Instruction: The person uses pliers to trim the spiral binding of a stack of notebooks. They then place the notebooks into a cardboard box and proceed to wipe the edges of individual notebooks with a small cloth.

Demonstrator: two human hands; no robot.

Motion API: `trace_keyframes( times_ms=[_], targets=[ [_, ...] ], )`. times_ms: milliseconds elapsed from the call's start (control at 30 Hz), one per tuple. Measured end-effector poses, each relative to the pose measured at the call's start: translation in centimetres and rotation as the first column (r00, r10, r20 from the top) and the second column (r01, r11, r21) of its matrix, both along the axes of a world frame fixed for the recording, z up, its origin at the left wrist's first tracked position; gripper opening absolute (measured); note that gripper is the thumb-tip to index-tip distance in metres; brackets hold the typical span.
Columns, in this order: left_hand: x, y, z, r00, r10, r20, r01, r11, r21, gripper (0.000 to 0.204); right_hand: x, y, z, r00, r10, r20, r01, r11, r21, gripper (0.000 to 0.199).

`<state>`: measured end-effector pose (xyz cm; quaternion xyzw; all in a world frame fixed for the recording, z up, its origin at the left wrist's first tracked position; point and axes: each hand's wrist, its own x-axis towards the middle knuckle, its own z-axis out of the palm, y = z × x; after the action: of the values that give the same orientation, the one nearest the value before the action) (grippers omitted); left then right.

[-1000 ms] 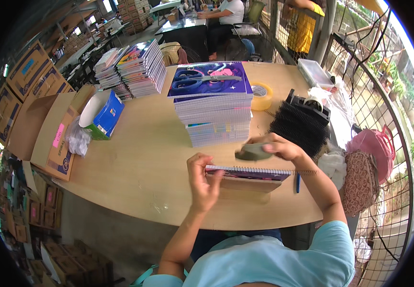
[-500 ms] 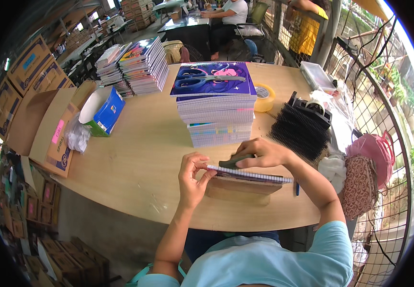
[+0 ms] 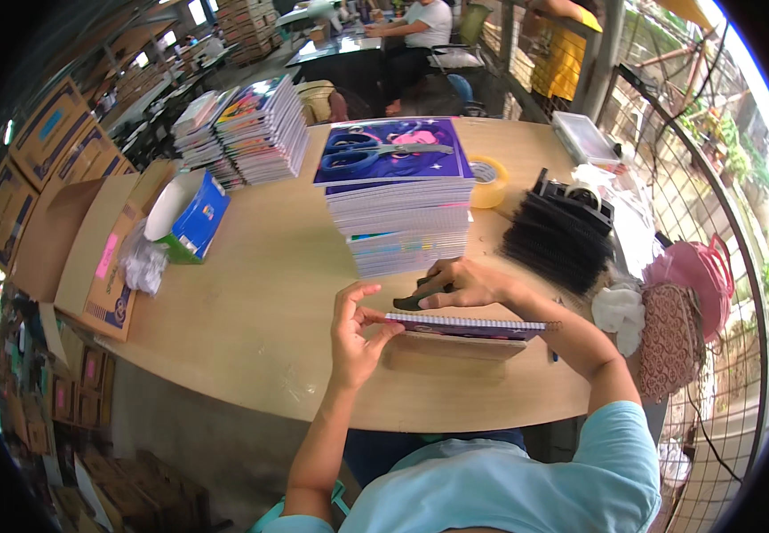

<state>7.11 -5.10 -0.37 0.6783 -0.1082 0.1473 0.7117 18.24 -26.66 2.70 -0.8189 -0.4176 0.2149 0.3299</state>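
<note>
A purple notebook (image 3: 482, 330) stands on edge on the table, its row of binding holes facing up and a thin coil showing at the right end. Against its near side is a light brown wooden block (image 3: 464, 346). My left hand (image 3: 356, 338) pinches the notebook's left end between thumb and fingers. Just beyond the bound edge, my right hand (image 3: 469, 284) is closed around a small dark hand-sized piece (image 3: 411, 303), whose kind I cannot make out. Behind both hands rises a tall stack of notebooks (image 3: 402, 213), with blue-handled scissors (image 3: 358, 153) lying on top.
Black coils (image 3: 557, 240) lie in a pile at the right, near a yellow tape roll (image 3: 488, 182). Further stacks of books (image 3: 260, 133) stand at the back left. A blue-green box (image 3: 193, 218) and an open carton (image 3: 91, 258) are at the left. Bags (image 3: 673, 342) hang at the right.
My right hand has moved left along the bound edge, and the dark piece is now a little apart from it. More coil shows at the notebook's right end. My left hand keeps its pinch.
</note>
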Motion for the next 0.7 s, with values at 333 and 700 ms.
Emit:
trace_keyframes(
  times_ms=[333, 700],
  targets=[
    [0.8, 0.7, -1.3, 0.995, -0.098, 0.023, 0.098, 0.995, -0.001, 0.05, -11.2, -12.2, -8.0, 0.072, -0.844, 0.531, 0.942, 0.233, 0.243, 0.046],
    [0.3, -0.1, -1.0, 1.0, 0.006, -0.011, -0.006, 0.999, 0.048, 0.026, -13.4, -15.0, -8.3, 0.212, -0.821, 0.531, 0.893, 0.383, 0.236, 0.025]
  ],
)
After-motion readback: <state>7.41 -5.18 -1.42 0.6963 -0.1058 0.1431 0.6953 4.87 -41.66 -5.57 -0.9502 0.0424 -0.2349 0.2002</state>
